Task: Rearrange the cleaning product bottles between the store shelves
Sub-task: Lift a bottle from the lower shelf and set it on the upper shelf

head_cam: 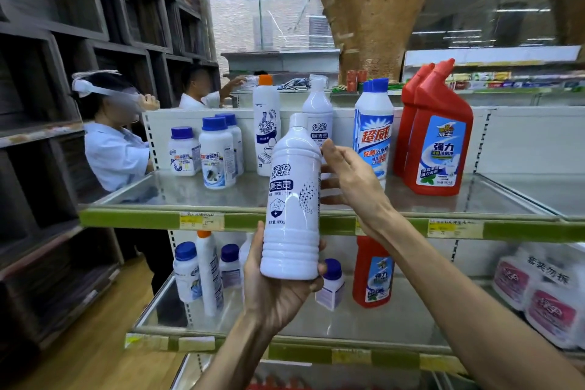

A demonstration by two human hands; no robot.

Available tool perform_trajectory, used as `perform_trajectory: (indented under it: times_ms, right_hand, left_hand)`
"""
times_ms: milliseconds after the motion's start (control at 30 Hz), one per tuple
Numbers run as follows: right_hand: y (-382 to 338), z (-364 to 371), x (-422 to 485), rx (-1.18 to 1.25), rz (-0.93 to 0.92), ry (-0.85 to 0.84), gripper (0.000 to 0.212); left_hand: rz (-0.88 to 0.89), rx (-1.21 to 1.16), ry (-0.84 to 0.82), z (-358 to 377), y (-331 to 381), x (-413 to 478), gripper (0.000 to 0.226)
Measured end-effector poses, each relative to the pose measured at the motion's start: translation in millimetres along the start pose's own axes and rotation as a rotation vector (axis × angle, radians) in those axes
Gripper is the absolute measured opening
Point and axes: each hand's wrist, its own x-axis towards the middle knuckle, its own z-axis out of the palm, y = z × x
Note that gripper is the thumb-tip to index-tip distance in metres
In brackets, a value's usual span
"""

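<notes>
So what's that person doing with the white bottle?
The person is sorting cleaning bottles on store shelves. The left hand grips a white bottle around its base, holding it upright in front of the top shelf. The right hand is open beside the bottle, not gripping anything. A matching white bottle already stands on that shelf, between other white bottles and two red bottles. More bottles sit on the lower shelf. Two other people are working behind the shelves.

The white bottle (pixel 292 206) looked glossy, smooth plastic; behind it, the upper shelf (pixel 221 196) seemed brushed metal, its red bottles (pixel 438 136) shiny plastic.
</notes>
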Motion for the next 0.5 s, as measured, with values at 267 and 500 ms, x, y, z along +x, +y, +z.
perform_trajectory:
  times_ms: [267,500]
  right_hand:
    - [-1.3,11.9,1.7,0.128,-0.001,-0.036,0.071]
    - [-5.3,14.5,3.7,0.100,-0.056,0.002,0.052]
  left_hand:
    - [0.114,0.336,0.157,-0.9,2.0,2.6,0.094]
    - [0.138,0.340,0.170,-0.3,-0.2,10.4,0.104]
